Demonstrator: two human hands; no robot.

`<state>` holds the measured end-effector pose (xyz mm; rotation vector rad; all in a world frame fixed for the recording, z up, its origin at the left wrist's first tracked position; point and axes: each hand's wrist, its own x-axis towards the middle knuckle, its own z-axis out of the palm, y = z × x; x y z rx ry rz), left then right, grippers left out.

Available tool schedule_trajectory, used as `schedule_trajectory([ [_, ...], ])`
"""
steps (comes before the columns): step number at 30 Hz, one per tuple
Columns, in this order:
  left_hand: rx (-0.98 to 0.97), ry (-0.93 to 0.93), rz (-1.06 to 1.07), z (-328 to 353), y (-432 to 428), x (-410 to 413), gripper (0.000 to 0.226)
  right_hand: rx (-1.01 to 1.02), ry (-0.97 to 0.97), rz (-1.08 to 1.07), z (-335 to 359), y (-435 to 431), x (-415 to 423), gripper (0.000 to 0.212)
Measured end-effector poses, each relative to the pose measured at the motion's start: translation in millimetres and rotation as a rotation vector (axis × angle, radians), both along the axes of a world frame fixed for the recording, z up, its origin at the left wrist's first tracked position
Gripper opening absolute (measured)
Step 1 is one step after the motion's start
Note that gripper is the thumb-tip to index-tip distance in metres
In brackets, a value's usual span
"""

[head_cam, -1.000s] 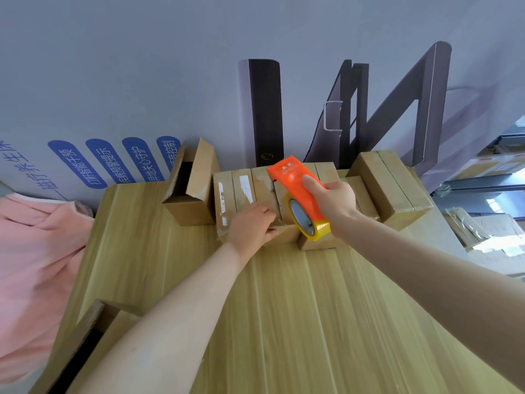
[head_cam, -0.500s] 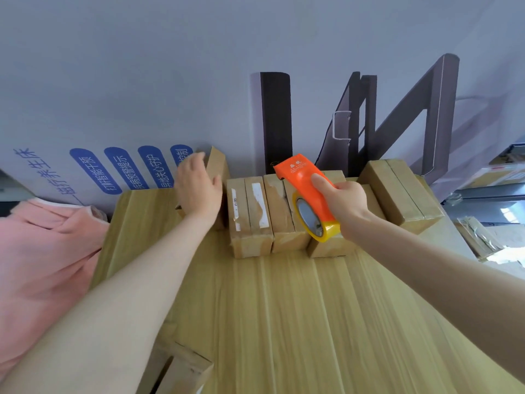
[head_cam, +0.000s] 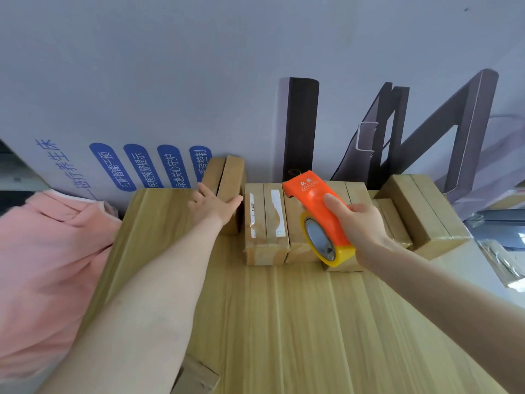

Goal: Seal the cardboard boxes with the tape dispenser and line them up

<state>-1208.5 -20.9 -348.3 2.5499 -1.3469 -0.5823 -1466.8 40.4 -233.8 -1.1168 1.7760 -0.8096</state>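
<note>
Left hand point(head_cam: 211, 206) on the leftmost box point(head_cam: 232, 180), right hand point(head_cam: 362, 223) holding the tape dispenser point(head_cam: 316, 209).
Cardboard boxes point(head_cam: 265, 223) stand in a row at twelve o'clock along the wooden table point(head_cam: 284, 322)'s far edge. At eleven o'clock, the left hand's straight, spread fingers lie against the leftmost box. At one o'clock, the right hand's fingers curl round the orange tape dispenser, held over the row.

I see brown cardboard boxes point(head_cam: 267, 223) lined side by side along the tabletop's point(head_cam: 284, 322) far edge; the orange tape dispenser point(head_cam: 309, 200), yellow roll loaded, hangs tilted above them.
</note>
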Motion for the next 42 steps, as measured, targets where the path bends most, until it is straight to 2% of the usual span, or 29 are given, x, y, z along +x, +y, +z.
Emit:
schedule_trajectory([
  [2, 0.002, 0.054, 0.023, 2.6, -3.3, 7.5, 0.109, -0.001, -0.001, 0.007, 1.3, 3.8, 1.4, 0.035],
  [6, -0.018, 0.042, 0.063, 9.1, 9.3, 17.5, 0.107, 0.004, 0.004, -0.010, 5.8, 14.3, 0.5, 0.040],
  [9, -0.101, 0.094, 0.142, 21.2, 29.6, 31.9, 0.107, 0.001, 0.003, -0.008, 15.4, 24.7, -4.7, 0.042],
  [14, -0.224, -0.034, 0.032, 83.2, 66.0, 40.6, 0.085, -0.023, -0.012, -0.015, 41.4, 46.3, -25.9, 0.046],
  [18, -0.313, -0.017, -0.066, 126.3, 99.0, 22.5, 0.089, -0.061, -0.015, -0.001, 66.7, 74.0, -54.5, 0.049],
  [22, -0.321, -0.071, -0.145, 164.0, 147.3, -34.2, 0.101, -0.109, -0.002, 0.031, 98.7, 109.6, -96.4, 0.056],
  [27, -0.366, 0.030, -0.219, 189.7, 214.7, -133.1, 0.106, -0.194, -0.010, 0.084, 147.1, 166.4, -166.7, 0.064],
  [32, -0.352, 0.058, -0.332, 196.6, 278.0, -233.1, 0.109, -0.244, -0.005, 0.168, 181.7, 226.4, -248.0, 0.055],
  [35, -0.317, 0.024, -0.381, 197.9, 310.0, -281.3, 0.109, -0.270, 0.028, 0.206, 188.1, 253.9, -285.1, 0.058],
  [42, -0.202, 0.070, -0.562, 171.9, 365.0, -352.0, 0.116, -0.240, -0.003, 0.231, 175.1, 292.8, -317.9, 0.046],
])
